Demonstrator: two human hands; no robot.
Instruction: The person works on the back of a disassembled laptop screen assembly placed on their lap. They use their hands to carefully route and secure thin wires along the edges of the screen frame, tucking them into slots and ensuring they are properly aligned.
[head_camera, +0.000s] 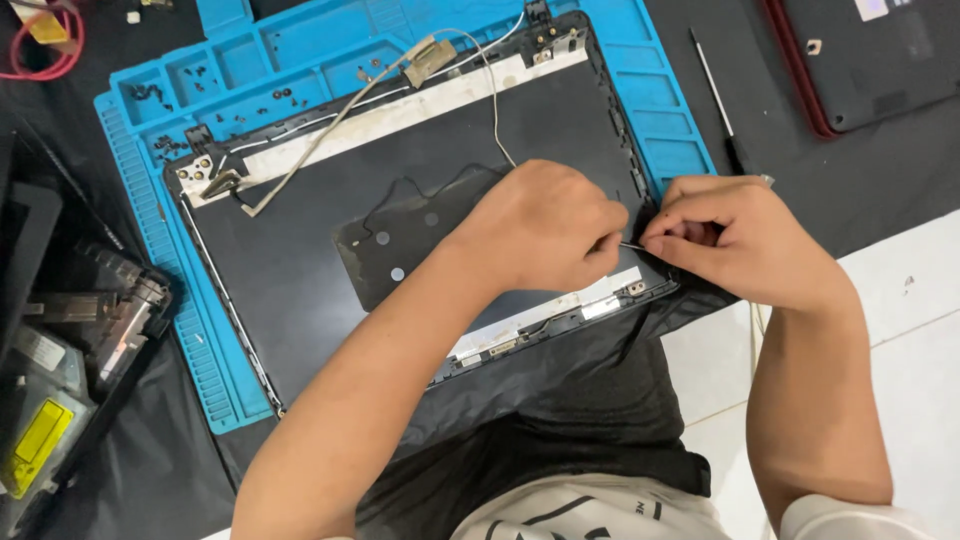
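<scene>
Laptop lid shell lies flat on blue repair mat, long axis running upper-right to lower-left. 2 hands meet at its right edge. Left hand and right hand both clenched, pinching thin wire stretched across short gap between them. Fingertips hide wire ends; its run along edge unclear. Screwdriver lies on desk, apart, above right hand.

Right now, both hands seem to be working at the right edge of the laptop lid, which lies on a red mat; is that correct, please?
Not quite: the mat is blue, not red, as the head view shows. The rest holds: the left hand and right hand meet at the right edge of the laptop lid, pinching a thin wire between them.
</scene>
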